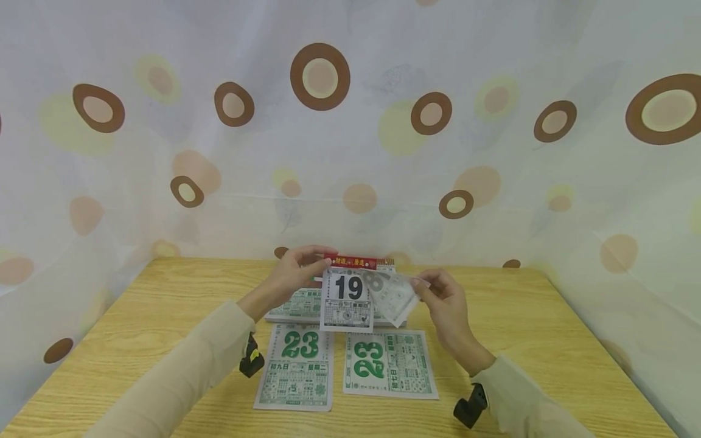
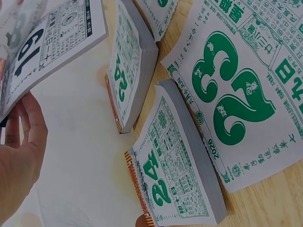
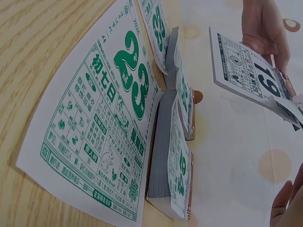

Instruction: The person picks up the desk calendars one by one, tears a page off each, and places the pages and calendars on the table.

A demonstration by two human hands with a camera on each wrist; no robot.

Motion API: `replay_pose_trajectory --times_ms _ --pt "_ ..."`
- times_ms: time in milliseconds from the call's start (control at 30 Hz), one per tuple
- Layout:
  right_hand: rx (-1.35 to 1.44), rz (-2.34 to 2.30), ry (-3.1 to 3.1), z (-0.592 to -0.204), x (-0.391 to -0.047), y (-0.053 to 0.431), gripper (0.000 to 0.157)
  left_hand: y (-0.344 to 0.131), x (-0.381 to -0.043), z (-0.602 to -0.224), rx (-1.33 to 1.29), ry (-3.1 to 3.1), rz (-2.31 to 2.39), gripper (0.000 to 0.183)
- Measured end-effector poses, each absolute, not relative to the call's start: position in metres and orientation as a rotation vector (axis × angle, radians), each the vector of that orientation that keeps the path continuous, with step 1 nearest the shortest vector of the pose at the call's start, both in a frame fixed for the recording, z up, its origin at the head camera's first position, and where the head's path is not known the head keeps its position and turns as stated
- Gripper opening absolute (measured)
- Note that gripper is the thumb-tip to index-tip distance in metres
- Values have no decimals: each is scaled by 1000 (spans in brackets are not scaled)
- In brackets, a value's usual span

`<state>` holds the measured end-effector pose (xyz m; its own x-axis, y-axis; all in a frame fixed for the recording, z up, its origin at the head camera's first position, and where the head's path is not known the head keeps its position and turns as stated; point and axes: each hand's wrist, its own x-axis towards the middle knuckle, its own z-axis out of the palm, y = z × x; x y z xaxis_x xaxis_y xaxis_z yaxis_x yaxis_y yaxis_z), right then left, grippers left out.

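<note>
My left hand [image 1: 290, 274] grips a small tear-off calendar [image 1: 347, 307] at the upper left corner, by its red header strip [image 1: 355, 263]. The calendar is held up above the table, its front page showing a black 19. On the right, my right hand [image 1: 451, 310] pinches the outer edge of a thin calendar page [image 1: 393, 301], swung out sideways from under the header. Whether that page is still attached at the top, I cannot tell. In the right wrist view only part of the right hand [image 3: 286, 205] shows.
Two thick green-printed calendar pads [image 2: 175, 165] showing 24 lie behind the held calendar. Nearer me, two loose sheets marked 23 lie flat, a left sheet [image 1: 296, 386] and a right sheet [image 1: 391, 374], on the wooden table [image 1: 164, 340]. A patterned cloth [image 1: 361, 140] hangs behind.
</note>
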<state>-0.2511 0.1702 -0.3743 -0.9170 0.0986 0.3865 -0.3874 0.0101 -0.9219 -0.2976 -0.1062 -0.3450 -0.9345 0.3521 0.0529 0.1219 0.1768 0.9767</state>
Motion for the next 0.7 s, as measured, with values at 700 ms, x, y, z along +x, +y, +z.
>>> replay_pose_trajectory --times_ms 700 --pt "140 2015 -1958 -374 -249 170 17 -104 -300 -347 480 2262 1859 34"
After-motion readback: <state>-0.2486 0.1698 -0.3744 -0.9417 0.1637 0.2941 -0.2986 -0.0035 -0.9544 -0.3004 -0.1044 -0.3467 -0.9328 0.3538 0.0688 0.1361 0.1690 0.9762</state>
